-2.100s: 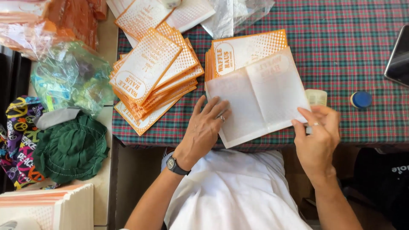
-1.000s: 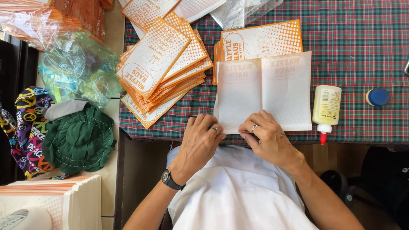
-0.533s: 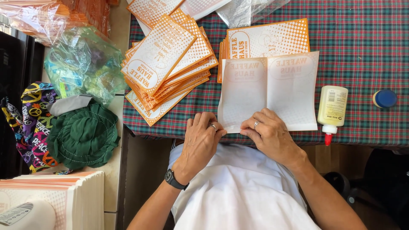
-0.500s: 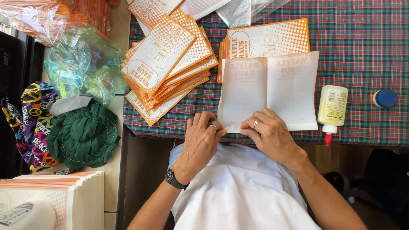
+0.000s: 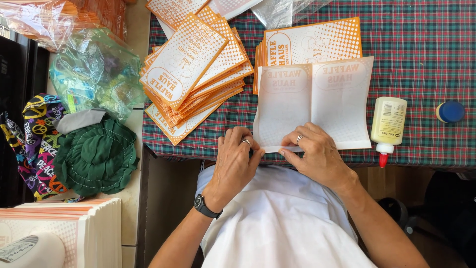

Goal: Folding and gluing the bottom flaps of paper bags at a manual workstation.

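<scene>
A folded white paper sheet (image 5: 313,101) lies on the plaid tablecloth (image 5: 421,54) with its printed side down and a crease down its middle. My left hand (image 5: 237,161) pinches the sheet's near edge at the left corner. My right hand (image 5: 317,156) presses and folds the same near edge, making a narrow strip. Both hands wear rings; the left wrist has a black watch. Under the sheet's far side sits a neat stack of orange-and-white printed bags (image 5: 312,42).
A fanned pile of orange printed bags (image 5: 196,74) lies to the left. A glue bottle (image 5: 387,124) with red tip and a blue cap (image 5: 450,111) lie to the right. Plastic bags (image 5: 94,69), green fabric (image 5: 94,156) and a stack of sheets (image 5: 64,231) sit at the left.
My right hand came in from the right onto the sheet's near edge. The glue bottle now lies on the cloth. Both hands have since folded the near edge up into a strip.
</scene>
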